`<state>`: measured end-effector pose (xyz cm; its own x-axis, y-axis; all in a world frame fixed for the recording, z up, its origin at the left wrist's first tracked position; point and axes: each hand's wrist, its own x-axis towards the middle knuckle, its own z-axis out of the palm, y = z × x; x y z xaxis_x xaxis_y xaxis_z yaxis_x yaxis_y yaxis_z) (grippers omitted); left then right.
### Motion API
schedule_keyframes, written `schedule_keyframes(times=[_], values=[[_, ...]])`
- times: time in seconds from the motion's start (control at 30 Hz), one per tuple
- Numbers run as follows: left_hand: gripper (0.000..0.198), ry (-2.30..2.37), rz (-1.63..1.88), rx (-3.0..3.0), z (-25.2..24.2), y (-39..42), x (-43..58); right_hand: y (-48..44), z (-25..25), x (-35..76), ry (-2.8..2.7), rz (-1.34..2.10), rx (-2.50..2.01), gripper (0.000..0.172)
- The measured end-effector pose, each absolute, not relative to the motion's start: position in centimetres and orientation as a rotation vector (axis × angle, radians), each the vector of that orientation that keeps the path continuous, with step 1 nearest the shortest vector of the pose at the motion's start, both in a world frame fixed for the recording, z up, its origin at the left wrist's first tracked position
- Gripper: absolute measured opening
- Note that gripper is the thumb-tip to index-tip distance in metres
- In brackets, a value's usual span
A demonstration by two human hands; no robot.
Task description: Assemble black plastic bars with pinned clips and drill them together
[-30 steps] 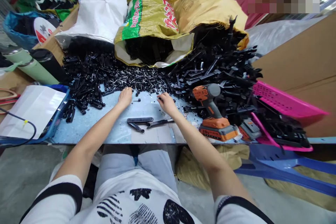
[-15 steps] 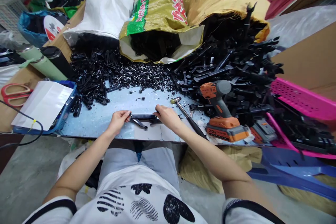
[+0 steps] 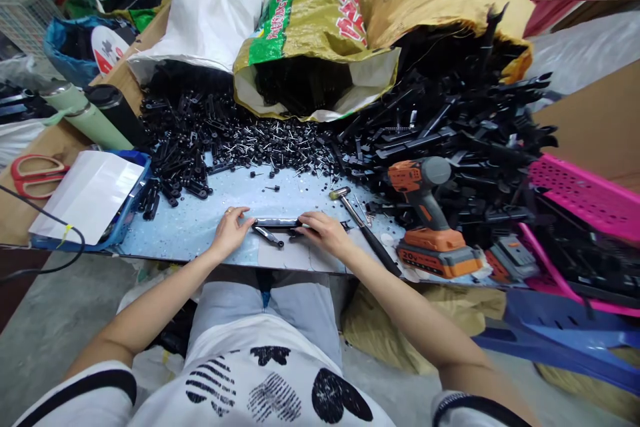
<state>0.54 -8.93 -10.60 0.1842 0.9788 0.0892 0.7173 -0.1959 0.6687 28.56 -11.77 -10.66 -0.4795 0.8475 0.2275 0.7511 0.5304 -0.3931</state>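
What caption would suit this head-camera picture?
Left hand and right hand touch the ends of a bar on a table, beside a hammer, a drill and black parts.

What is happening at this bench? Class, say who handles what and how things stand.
A seated person grips a black bar lying flat on the blue table, with the left hand at its left end and the right hand at its right end. A smaller black piece lies on the bar's near side. A hammer and an orange drill lie to the right. A heap of black parts fills the back.
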Motion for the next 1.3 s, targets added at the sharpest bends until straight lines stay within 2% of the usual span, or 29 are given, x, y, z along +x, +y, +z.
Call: schedule_keyframes(times=[0.1,0.2,0.27,0.4,0.5,0.6,0.7,0.8,0.93,1.03,1.2,1.3], values=[[0.032,1.419,0.601,2.441,-9.7,-9.6,2.6,-12.1,-12.1,29.8,-2.429,0.362,-1.234,0.046],[0.039,1.089,0.307,2.766,-9.6,-9.7,5.3,-11.7,-12.4,30.7,-2.558,0.287,-1.236,0.054],[0.047,1.036,0.179,2.830,-9.9,-9.2,6.6,-11.2,-12.2,31.2,-2.626,0.170,-1.314,0.055],[0.050,1.104,0.127,2.806,-9.1,-8.6,6.3,-11.4,-10.3,31.5,-2.627,0.020,-1.408,0.061],[0.058,0.965,0.346,2.763,-6.1,-10.3,4.3,-13.3,-6.8,31.0,-2.615,0.111,-1.041,0.060],[0.060,0.555,0.735,2.511,-2.4,-13.9,3.0,-16.0,-3.1,29.3,-2.466,0.398,-0.560,0.055],[0.063,0.363,1.000,2.169,-0.4,-17.3,3.7,-18.1,-2.8,25.8,-2.147,0.655,-0.298,0.048],[0.063,0.410,1.277,2.050,-1.4,-18.8,5.4,-18.6,-6.6,21.0,-1.753,0.610,-0.544,0.047],[0.072,0.577,1.460,2.337,-5.5,-17.2,6.3,-14.4,-11.3,17.7,-1.551,0.436,-1.114,0.037],[0.077,0.939,1.230,2.669,-8.4,-13.8,5.8,-6.6,-10.4,19.7,-1.749,0.349,-1.263,0.034],[0.066,1.308,0.329,2.860,-11.4,-6.2,7.4,10.3,-5.6,26.8,-1.839,-0.027,-1.740,0.038],[0.063,1.426,0.215,2.810,-11.3,-2.0,9.4,17.8,-4.5,29.5,-1.766,-0.111,-2.019,0.039]])
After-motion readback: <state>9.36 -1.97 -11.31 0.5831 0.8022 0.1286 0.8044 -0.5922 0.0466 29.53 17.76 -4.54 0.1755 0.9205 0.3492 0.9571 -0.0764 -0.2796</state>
